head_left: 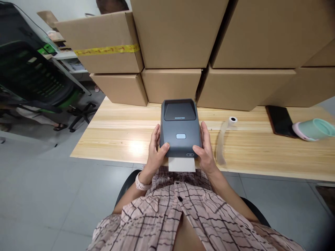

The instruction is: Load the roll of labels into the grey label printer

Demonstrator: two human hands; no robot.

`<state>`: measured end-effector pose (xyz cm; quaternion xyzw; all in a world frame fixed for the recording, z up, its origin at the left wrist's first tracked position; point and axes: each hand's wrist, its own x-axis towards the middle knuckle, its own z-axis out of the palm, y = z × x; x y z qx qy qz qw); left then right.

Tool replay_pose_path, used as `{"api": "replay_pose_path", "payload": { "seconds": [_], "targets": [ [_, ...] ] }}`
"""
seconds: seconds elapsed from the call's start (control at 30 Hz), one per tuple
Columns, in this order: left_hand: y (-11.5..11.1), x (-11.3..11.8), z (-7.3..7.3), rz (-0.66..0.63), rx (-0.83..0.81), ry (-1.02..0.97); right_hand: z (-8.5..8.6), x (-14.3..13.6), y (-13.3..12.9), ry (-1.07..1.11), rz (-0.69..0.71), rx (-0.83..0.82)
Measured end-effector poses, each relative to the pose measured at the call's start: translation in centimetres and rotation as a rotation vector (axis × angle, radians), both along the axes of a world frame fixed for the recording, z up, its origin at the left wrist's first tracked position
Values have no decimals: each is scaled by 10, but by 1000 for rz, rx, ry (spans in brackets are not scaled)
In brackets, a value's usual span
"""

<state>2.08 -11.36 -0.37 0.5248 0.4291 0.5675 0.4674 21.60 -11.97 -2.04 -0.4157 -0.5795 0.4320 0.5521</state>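
Pink checked cotton nearest: the wearer's shirt (180,209), with a pale wristband (141,183) on the left wrist. Just beyond, a white paper slip (181,165) juts from the front of a grey-blue printer (180,129), which sits at the near edge of the bench (123,139), between both hands. Left hand (155,151) and right hand (206,151) flank it. Grip alike on each side: thumb over the near top corner, fingers along the flank, casing pinched between. Whether its base bears fully on the wood, cannot tell. State of things, as judged: lid looks down, paper already out at the front and blank on the face seen; slip not torn free, as far as can be made out. Whether the machine is powered does not show. To the right, apart from the printer, a small white roll (232,120) with a dark core; beside it a translucent strip (221,146) trails toward the near edge, loose rather than wound up. Farther right, a dark phone (280,120) touches or nearly touches a mint cup (315,129) lying on its side, by the look of it. Behind, stacked cardboard boxes (172,85); over one, the top of a person's head (112,6). Off left, an office chair (34,76).
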Motion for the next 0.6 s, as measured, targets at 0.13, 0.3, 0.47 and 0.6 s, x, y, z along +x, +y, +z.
{"api": "replay_pose_path", "payload": {
  "seconds": [0.13,0.3,0.47,0.6],
  "targets": [
    [7,-2,2,-34,-32,3,-4,0,6,-44,-28,33],
    [-25,1,0,252,-63,53,-3,3,7,10,-34,-3],
    [-72,4,-10,149,-367,-7,-3,2,5,-11,-60,21],
    [-68,8,-1,-151,-549,-80,-6,2,5,-51,-68,63]
  ]
}}
